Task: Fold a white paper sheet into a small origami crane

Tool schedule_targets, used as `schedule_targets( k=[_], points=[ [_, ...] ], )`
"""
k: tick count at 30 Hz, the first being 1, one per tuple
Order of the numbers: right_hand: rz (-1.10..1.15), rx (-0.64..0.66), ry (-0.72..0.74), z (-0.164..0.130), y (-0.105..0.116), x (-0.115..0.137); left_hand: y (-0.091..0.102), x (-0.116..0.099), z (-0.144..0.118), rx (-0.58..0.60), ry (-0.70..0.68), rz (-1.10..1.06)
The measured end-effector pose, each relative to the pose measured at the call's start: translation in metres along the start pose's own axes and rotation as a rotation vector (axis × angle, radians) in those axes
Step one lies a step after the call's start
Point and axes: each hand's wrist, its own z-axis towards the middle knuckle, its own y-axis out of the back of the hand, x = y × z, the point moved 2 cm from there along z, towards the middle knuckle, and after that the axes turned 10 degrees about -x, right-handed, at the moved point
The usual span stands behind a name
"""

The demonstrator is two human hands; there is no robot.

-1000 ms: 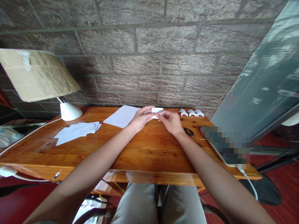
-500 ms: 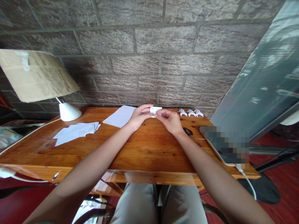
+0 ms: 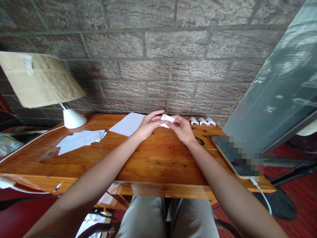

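Observation:
Both my hands meet over the far middle of the wooden table (image 3: 153, 158). My left hand (image 3: 148, 125) and my right hand (image 3: 182, 128) pinch a small folded white paper piece (image 3: 166, 119) between their fingertips, holding it just above the tabletop. The piece shows a pointed, tilted fold. A ring sits on a finger of my left hand. A plain white sheet (image 3: 128, 123) lies flat just left of my left hand.
Three small folded paper shapes (image 3: 203, 121) stand in a row at the back right. Loose white sheets (image 3: 80, 139) lie at the left near a white lamp (image 3: 70, 118). Black scissors (image 3: 199, 141) and a blurred device (image 3: 239, 155) with a cable lie at the right.
The paper piece has gone from a flat rectangle to a tilted, pointed fold between my fingers. My hands stayed in the same spot.

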Motion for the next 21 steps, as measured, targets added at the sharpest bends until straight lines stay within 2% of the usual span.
schedule_targets(
  k=[5,8,12,16,21],
  points=[
    [0.133,-0.065,-0.11,-0.0003,-0.0011,0.0068,-0.004,0.0018,-0.0003,0.02,-0.005,-0.089],
    [0.167,-0.101,-0.176,-0.001,-0.0005,0.0083,-0.004,0.0055,0.0012,-0.024,-0.022,-0.067],
    [0.165,-0.073,-0.224,-0.0029,-0.0019,0.0081,-0.0032,0.0039,0.0009,-0.108,-0.006,-0.08],
    [0.196,-0.088,-0.271,-0.0036,-0.002,0.007,-0.0051,0.0006,-0.0006,-0.073,0.035,-0.104],
    [0.254,-0.09,-0.334,-0.0047,-0.0018,0.0079,-0.0049,0.007,0.0,-0.084,0.101,-0.116]
  ],
)
